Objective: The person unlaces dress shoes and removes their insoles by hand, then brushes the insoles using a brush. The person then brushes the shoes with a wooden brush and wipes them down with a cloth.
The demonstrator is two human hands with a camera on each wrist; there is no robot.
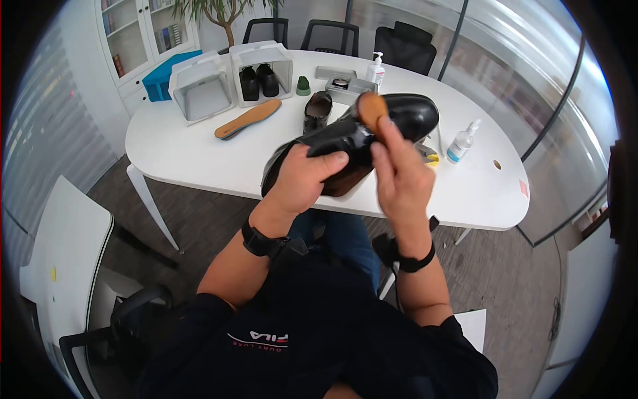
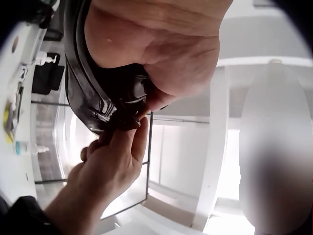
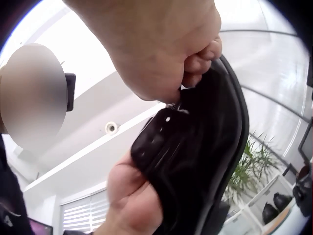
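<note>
Black shoe [image 1: 342,136] is held up off the surface [image 1: 199,156] at its near edge, tilted, toe directed to the far right. Left hand [image 1: 300,179]: grip wrapped round the shoe by its opening, thumb laid across the upper. Right hand [image 1: 405,173]: grip narrow, round brown pad [image 1: 371,112] pinched over the upper; contact with the shoe cannot be told. Second shoe [image 1: 317,112], also black, is set on the surface just beyond. Insole [image 1: 248,119] is laid left of it, in front of the left box [image 1: 194,65] and right box [image 1: 262,52]; shoe pair [image 1: 259,83] is kept in the latter. Green item [image 1: 303,86], metal tin [image 1: 359,86] and pump bottle [image 1: 375,71] are placed farther back. Spray bottle [image 1: 462,143] is stood at right; yellow item [image 1: 432,159] is partly hidden.
</note>
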